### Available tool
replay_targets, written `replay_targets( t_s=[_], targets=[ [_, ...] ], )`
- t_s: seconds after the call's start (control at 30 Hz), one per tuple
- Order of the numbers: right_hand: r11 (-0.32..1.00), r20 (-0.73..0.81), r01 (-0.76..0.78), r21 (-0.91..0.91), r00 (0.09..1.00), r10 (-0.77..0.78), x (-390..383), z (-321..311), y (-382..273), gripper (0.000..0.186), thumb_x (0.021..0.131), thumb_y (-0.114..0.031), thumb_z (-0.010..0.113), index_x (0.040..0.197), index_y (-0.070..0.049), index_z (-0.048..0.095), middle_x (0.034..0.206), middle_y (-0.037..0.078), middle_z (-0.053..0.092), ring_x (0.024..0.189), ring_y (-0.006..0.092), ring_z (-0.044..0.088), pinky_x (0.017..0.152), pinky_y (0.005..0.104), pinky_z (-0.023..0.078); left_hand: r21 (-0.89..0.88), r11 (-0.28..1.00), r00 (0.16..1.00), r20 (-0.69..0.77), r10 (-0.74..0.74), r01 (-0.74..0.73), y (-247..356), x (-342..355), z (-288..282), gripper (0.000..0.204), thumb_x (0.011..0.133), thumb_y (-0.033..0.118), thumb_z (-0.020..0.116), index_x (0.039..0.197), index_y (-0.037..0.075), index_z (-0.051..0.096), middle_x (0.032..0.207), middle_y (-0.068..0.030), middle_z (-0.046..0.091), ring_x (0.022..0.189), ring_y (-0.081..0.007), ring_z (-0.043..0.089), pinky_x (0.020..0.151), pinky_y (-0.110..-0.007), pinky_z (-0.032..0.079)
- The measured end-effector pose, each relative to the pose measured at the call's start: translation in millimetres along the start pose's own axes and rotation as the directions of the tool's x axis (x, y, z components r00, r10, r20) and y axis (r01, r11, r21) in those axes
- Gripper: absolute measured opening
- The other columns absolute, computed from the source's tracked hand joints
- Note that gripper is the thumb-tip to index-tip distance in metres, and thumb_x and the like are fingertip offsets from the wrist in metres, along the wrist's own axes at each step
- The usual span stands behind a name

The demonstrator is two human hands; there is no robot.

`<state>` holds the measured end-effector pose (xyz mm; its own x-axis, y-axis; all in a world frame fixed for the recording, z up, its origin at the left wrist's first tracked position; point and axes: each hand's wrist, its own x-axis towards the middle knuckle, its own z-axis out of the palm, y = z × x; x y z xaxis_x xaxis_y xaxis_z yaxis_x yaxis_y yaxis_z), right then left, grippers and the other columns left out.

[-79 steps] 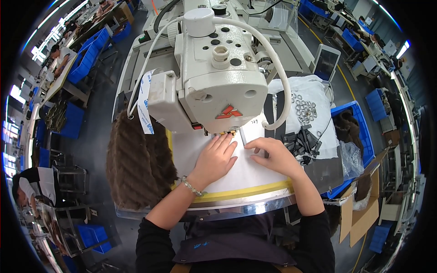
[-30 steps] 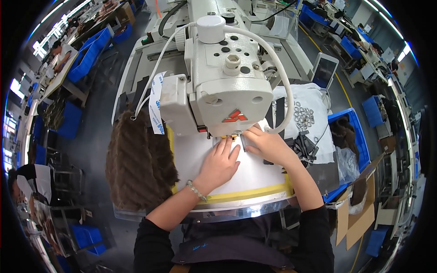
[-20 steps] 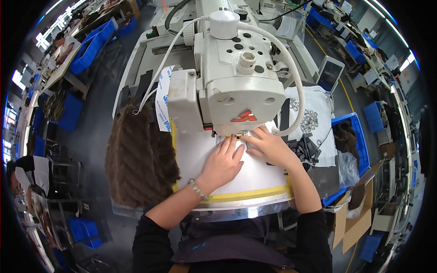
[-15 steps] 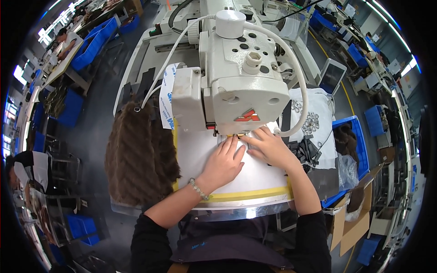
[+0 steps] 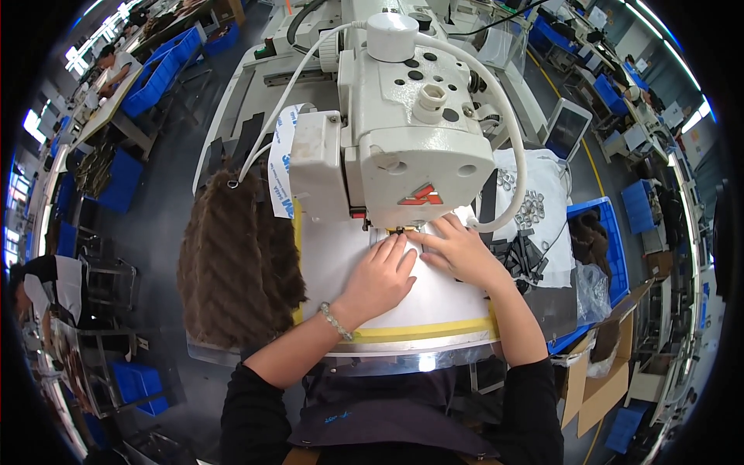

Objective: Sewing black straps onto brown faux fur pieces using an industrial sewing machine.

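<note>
My left hand [image 5: 378, 274] lies palm down on the white work surface [image 5: 333, 271] of a large sewing machine [image 5: 422, 167]. Its fingers stretch forward, tips at a small dark piece [image 5: 401, 231] by a yellow-edged opening beneath the machine head. From the other side my right hand [image 5: 459, 254] reaches in with fingers spread, the index tip beside that same piece. Neither hand wraps round anything. The machine head partly hides the right fingertips, and the piece is too small to name.
Brown fur [image 5: 240, 263] lies left of the work surface. On the right, metal rings [image 5: 531, 209] and black strips [image 5: 523, 260] rest on a white cloth [image 5: 554, 232]. Beyond stand a blue bin [image 5: 616, 260], a cardboard box [image 5: 601, 387] and a tablet-like screen [image 5: 568, 128]. A white cable [image 5: 511, 147] loops beside the head.
My left fingertips have drawn back slightly toward me, so more of the small dark piece and the yellow edge shows. My right hand stays almost still.
</note>
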<state>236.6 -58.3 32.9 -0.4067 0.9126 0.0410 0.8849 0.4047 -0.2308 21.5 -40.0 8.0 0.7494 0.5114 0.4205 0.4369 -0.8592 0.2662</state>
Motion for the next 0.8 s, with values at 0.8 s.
replay_targets(
  t_s=[0.8],
  targets=[
    [0.998,-0.015,0.006,0.065,1.0,-0.005,-1.1,-1.7,4.2,0.048,0.084,-0.019,0.068,0.131,-0.022,0.058,0.13,0.009,0.051,0.125,0.029,0.048,0.093,0.042,0.05,0.022,0.999,0.999,0.023,-0.031,0.03,-4.5,0.1,0.0,0.043,0.08,0.028,0.072,0.107,-0.001,0.054,0.125,-0.0289,0.055,0.122,-0.0377,0.051,0.105,-0.043,0.04]
  ],
)
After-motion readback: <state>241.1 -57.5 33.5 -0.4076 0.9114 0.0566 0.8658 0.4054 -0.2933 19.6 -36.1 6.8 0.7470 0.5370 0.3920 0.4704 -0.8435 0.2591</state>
